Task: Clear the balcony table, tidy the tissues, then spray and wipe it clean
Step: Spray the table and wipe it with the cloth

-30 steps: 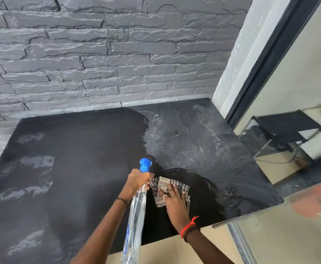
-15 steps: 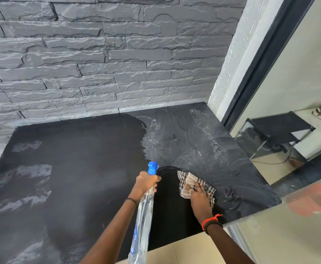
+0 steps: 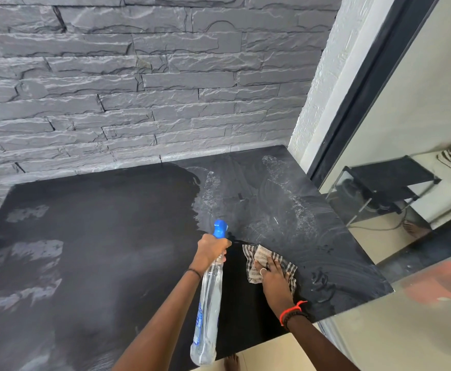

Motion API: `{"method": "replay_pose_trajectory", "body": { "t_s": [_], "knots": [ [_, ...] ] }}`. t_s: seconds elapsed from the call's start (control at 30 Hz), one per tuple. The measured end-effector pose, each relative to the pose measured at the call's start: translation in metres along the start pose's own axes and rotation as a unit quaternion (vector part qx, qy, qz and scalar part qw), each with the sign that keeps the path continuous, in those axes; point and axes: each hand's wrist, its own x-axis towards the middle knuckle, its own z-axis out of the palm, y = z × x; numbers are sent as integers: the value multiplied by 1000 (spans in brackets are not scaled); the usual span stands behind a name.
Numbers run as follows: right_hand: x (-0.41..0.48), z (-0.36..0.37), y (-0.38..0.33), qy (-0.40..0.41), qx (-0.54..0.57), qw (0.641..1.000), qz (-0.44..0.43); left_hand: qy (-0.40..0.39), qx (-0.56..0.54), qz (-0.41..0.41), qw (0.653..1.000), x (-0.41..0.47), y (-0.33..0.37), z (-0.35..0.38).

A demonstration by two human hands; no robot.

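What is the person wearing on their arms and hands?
Both forearms are bare, with no sleeves in view. At the wrist of the left hand sits a thin dark band. At the wrist of the right hand are an orange-red thread with loose ends and a dark bracelet. One right finger wears a pale ring.

The table (image 3: pixel 106 236) fills the lower frame, with the wall (image 3: pixel 138 89) behind it. At lower centre the cloth (image 3: pixel 261 256) lies on the table under the right hand (image 3: pixel 274 277); the spray bottle (image 3: pixel 209 303), in the left hand (image 3: pixel 211 249), hangs just left.
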Motion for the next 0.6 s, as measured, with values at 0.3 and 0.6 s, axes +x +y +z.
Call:
{"method": "replay_pose_trajectory", "body": {
  "t_s": [0.3, 0.6],
  "knots": [
    [22, -10, -8, 3, -2, 1000, -14, -13, -22, 2, 1000, 15, 13, -10],
    [30, 6, -80, 16, -28, 986, -162, 52, -8, 22, 998, 38, 16, -37]
  ]
}}
